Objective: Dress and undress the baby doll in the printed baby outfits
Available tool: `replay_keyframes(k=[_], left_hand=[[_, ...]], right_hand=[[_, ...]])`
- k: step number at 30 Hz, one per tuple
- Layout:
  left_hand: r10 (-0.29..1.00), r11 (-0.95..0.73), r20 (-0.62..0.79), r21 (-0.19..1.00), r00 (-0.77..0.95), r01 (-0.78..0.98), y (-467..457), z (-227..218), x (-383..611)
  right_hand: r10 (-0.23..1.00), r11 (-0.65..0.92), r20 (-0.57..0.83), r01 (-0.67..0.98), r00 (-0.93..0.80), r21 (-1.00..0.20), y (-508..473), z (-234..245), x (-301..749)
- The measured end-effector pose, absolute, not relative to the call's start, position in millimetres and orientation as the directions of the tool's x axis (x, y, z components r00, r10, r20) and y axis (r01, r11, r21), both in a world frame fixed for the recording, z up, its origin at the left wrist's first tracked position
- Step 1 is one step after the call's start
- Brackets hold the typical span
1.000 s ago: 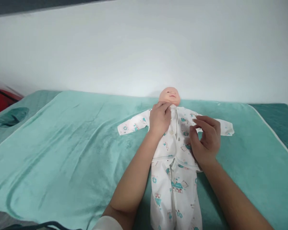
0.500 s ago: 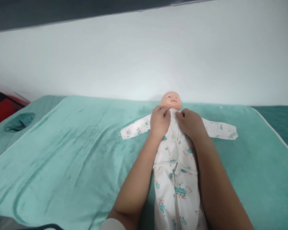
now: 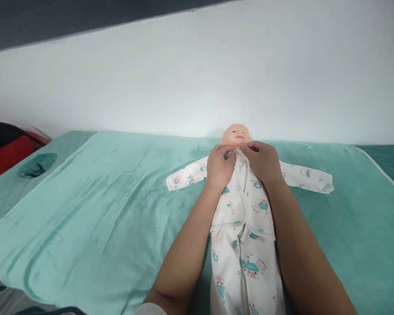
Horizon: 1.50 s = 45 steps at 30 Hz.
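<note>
Evidently, the printed shirt [image 3: 230, 214] is being attended to at its collar [image 3: 239, 159], just below the head of a doll [image 3: 237, 132] laid face up; whether the sleeves [image 3: 186, 175], spread to both sides, are filled by arms cannot be told. The collar edge seems to be pinched between the thumb and fingers of the left hand [image 3: 219, 167]. The right hand [image 3: 264, 162] is set against the other side with its fingers bent, but whether cloth is gripped by them cannot be told, the tips being hidden. A button [image 3: 239, 189] is left exposed lower down, and the front appears to be unfastened to the hem. For the next move, it is judged, both collar edges need to be kept level and lined up with small fingertip motions. Below, matching trousers [image 3: 261, 282] are overlapped by the hem, and everything is borne by a green blanket [image 3: 111, 210] spread beside a white wall [image 3: 197, 78].
</note>
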<state>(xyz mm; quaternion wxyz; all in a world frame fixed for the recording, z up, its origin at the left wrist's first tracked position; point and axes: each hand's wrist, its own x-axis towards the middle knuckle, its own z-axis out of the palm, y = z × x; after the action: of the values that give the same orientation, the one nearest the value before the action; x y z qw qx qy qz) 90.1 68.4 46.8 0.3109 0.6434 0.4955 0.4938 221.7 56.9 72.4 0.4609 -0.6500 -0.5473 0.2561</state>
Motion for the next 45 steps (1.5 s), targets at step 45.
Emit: replay_keyframes(k=[45], left_hand=[[0.966, -0.249, 0.258, 0.953, -0.031, 0.172, 72, 45, 88]], right_hand=[[0.988, 0.063, 0.104, 0.32, 0.113, -0.945, 57, 62, 236]])
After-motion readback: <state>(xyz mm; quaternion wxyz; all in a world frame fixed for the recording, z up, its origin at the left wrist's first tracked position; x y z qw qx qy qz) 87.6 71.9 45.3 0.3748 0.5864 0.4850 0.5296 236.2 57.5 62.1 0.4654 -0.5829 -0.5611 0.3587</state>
